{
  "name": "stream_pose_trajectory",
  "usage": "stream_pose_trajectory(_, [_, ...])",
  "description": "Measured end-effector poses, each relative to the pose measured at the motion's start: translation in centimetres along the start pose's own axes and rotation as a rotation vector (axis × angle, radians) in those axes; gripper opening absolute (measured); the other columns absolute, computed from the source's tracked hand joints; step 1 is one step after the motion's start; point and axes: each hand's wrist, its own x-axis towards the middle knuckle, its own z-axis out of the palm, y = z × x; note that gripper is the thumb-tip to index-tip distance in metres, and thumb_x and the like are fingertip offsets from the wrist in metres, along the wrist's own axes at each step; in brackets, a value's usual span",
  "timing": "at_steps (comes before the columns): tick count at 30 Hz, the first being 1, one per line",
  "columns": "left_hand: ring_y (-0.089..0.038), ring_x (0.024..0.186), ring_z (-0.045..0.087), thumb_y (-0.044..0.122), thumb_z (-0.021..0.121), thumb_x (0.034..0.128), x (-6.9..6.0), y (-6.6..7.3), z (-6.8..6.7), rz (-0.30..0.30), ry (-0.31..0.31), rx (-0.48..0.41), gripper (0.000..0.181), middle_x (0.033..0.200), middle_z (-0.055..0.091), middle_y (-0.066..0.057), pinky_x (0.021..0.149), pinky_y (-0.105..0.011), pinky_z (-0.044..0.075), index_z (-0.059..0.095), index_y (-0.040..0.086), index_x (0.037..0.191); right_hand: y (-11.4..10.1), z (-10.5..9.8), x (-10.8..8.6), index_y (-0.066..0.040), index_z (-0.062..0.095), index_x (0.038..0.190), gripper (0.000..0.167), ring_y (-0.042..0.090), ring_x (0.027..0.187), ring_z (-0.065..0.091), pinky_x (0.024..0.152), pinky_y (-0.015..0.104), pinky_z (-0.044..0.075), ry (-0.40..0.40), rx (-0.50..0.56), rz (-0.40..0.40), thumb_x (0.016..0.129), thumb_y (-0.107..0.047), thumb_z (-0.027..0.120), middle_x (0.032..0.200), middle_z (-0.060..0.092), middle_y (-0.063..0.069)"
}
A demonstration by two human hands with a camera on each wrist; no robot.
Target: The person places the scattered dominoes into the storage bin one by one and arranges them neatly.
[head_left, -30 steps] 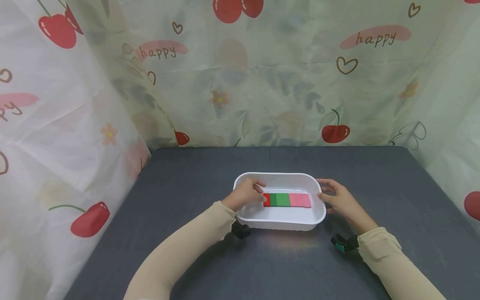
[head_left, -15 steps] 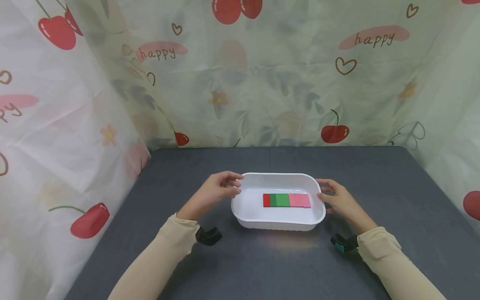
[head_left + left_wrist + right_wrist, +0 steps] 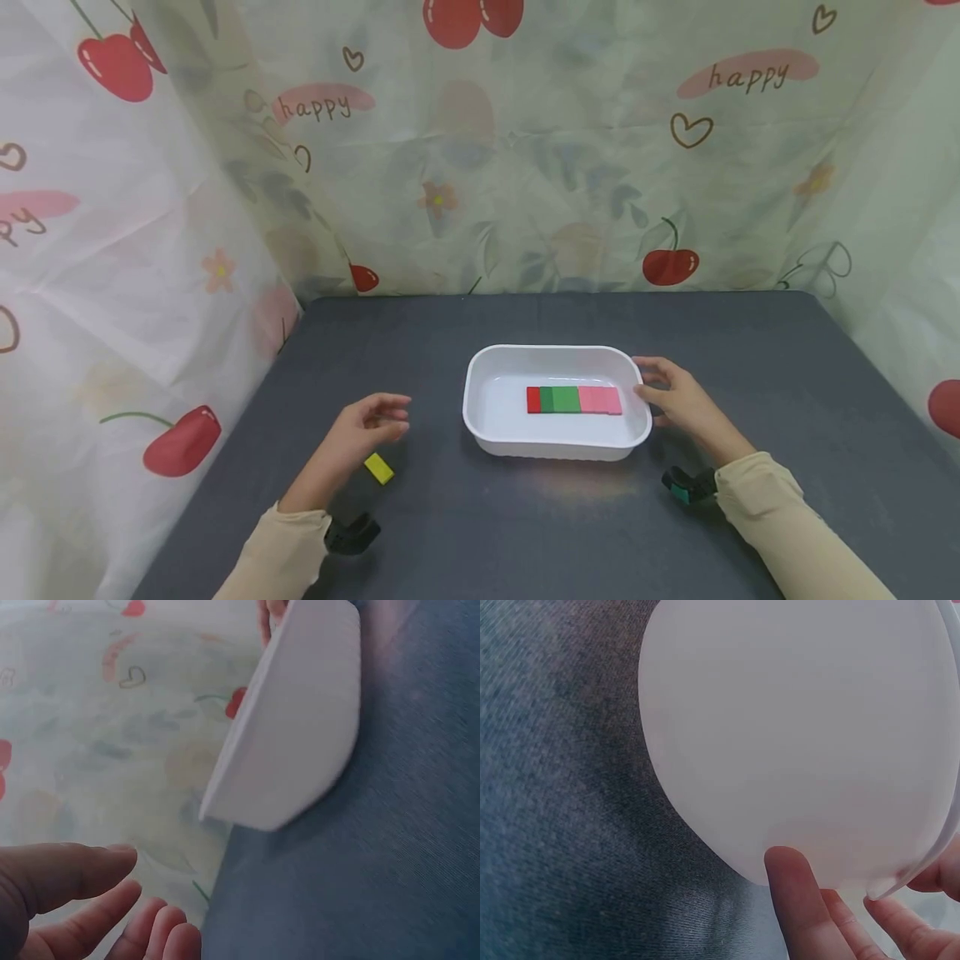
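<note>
A white rectangular tray with rounded corners [image 3: 510, 429] stands on the dark table. On its floor a row of flat pieces lies side by side: a red piece [image 3: 533, 400], green pieces [image 3: 561, 400] and pink pieces [image 3: 600, 400]. My left hand [image 3: 352, 437] is over the table left of the tray, fingers loosely bent and holding nothing. Just below its fingers is a small yellow block [image 3: 379, 468]. At the tray's right end, my right hand [image 3: 678, 404] holds the rim; in the right wrist view a fingertip [image 3: 789, 870] lies against the outer wall.
The dark tabletop [image 3: 525, 533] extends around the tray. A printed curtain [image 3: 525, 167] hangs behind the table's far edge, with more of it at both sides. A black wrist strap mount [image 3: 352, 533] sits under the left wrist, another [image 3: 688, 486] under the right.
My left hand has come out of the tray, passed its left rim and moved left and nearer me. The yellow block now shows beside it. My right hand and the tray have stayed put.
</note>
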Motion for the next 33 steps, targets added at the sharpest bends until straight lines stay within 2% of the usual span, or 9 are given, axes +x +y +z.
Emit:
stream_pose_trajectory(5, [-0.015,0.101,0.06,0.014,0.066,0.0913,-1.3,-2.2,-0.6,-0.026,0.064,-0.019,0.046,0.125,0.058,-0.02,0.086,-0.029,0.052,0.053,0.001,0.133,0.0,0.0,0.0,-0.008,0.03,0.149,0.058,0.046,0.123,0.049,0.079,0.047,0.056,0.009,0.0,0.008,0.098,-0.018,0.055,0.143,0.04,0.029])
stream_pose_trajectory(10, [-0.02,0.111,0.058,0.017,0.068,0.091,-2.3,-3.8,-0.9,-0.051,0.186,-0.023,0.047,0.129,0.058,-0.017,0.086,-0.024,0.048,0.053,0.006,0.135,0.1,0.0,0.1,-0.007,0.03,0.149,0.058,0.046,0.123,0.049,0.078,0.047,0.057,0.007,0.004,0.004,0.098,-0.018,0.056,0.143,0.039,0.029])
stream_pose_trajectory(14, [-0.025,0.118,0.056,0.019,0.069,0.0899,-2.7,-5.1,-0.8,-0.082,0.28,-0.002,0.051,0.132,0.056,-0.015,0.09,-0.03,0.048,0.052,0.009,0.136,0.1,0.0,0.1,-0.007,0.031,0.149,0.058,0.046,0.124,0.048,0.078,0.048,0.056,0.008,0.005,0.001,0.098,-0.018,0.056,0.143,0.039,0.029])
stream_pose_trajectory(17, [-0.026,0.121,0.054,0.019,0.071,0.0884,-2.7,-6.0,-0.5,-0.114,0.326,-0.001,0.054,0.134,0.054,-0.015,0.094,-0.035,0.048,0.05,0.01,0.138,0.1,0.1,0.1,-0.006,0.03,0.149,0.058,0.047,0.124,0.048,0.078,0.048,0.056,0.01,0.01,-0.002,0.098,-0.017,0.056,0.143,0.039,0.029])
stream_pose_trajectory(20, [-0.026,0.125,0.051,0.019,0.073,0.0862,-2.7,-6.7,-0.3,-0.133,0.346,-0.028,0.06,0.138,0.051,-0.015,0.099,-0.036,0.047,0.047,0.01,0.139,0.2,0.1,0.1,-0.006,0.03,0.149,0.058,0.047,0.124,0.048,0.077,0.048,0.056,0.01,0.01,-0.006,0.098,-0.017,0.056,0.143,0.039,0.03])
stream_pose_trajectory(24, [-0.03,0.128,0.048,0.019,0.077,0.0833,-3.0,-7.2,0.0,-0.12,0.352,-0.03,0.066,0.14,0.049,-0.019,0.103,-0.038,0.044,0.045,0.007,0.14,0.3,0.0,0.2,-0.007,0.03,0.149,0.058,0.047,0.125,0.047,0.078,0.048,0.056,0.011,0.004,0.0,0.098,-0.018,0.055,0.144,0.038,0.029])
stream_pose_trajectory(29, [-0.032,0.129,0.046,0.013,0.078,0.0805,-3.1,-7.2,0.3,-0.118,0.34,0.012,0.068,0.141,0.047,-0.022,0.105,-0.042,0.041,0.046,0.003,0.139,0.3,0.0,0.2,-0.007,0.03,0.149,0.058,0.047,0.125,0.046,0.079,0.049,0.056,0.011,0.007,0.002,0.098,-0.018,0.055,0.144,0.038,0.029])
stream_pose_trajectory(33, [-0.033,0.122,0.049,0.011,0.08,0.078,-3.0,-7.2,0.4,-0.13,0.322,0.097,0.068,0.135,0.048,-0.021,0.103,-0.045,0.043,0.048,0.001,0.137,0.2,0.0,0.2,-0.007,0.03,0.149,0.058,0.047,0.125,0.046,0.079,0.049,0.056,0.007,0.016,-0.002,0.098,-0.017,0.056,0.144,0.038,0.029])
